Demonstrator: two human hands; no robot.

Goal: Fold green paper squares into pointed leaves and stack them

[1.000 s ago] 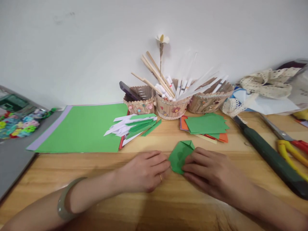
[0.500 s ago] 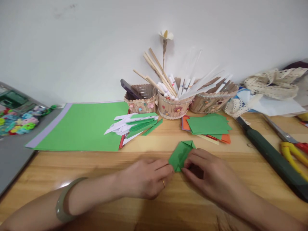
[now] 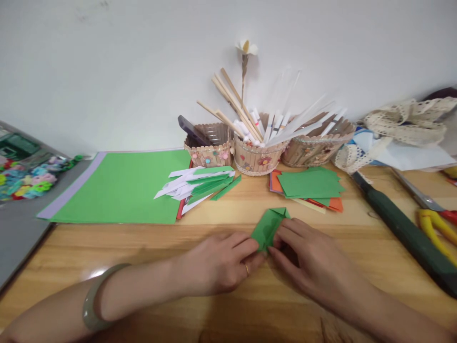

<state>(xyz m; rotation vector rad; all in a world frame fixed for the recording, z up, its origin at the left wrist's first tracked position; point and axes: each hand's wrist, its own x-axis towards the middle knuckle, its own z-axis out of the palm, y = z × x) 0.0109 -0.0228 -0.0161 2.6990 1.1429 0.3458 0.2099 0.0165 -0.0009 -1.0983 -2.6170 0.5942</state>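
Note:
A small folded piece of green paper (image 3: 267, 226) lies on the wooden table (image 3: 143, 247), just ahead of both hands. My left hand (image 3: 219, 264) rests on the table with its fingers curled, the fingertips pressing the paper's near left corner. My right hand (image 3: 307, 259) has its fingers bent over the paper's near right edge and pinches it. The two hands meet at the paper's bottom tip. A pale green bangle (image 3: 93, 295) sits on my left wrist.
Behind lie a large green sheet (image 3: 121, 188), a pile of white and green strips (image 3: 198, 185), a stack of green and orange squares (image 3: 309, 186), and three stick-built baskets (image 3: 257, 155) of sticks and pens. A dark-handled tool (image 3: 403, 231), yellow scissors (image 3: 435, 226) and lace (image 3: 400, 126) are at the right.
Both hands have closed in on the paper's near tip, the left hand sliding right. The fold has become narrower. The camera view has shifted slightly.

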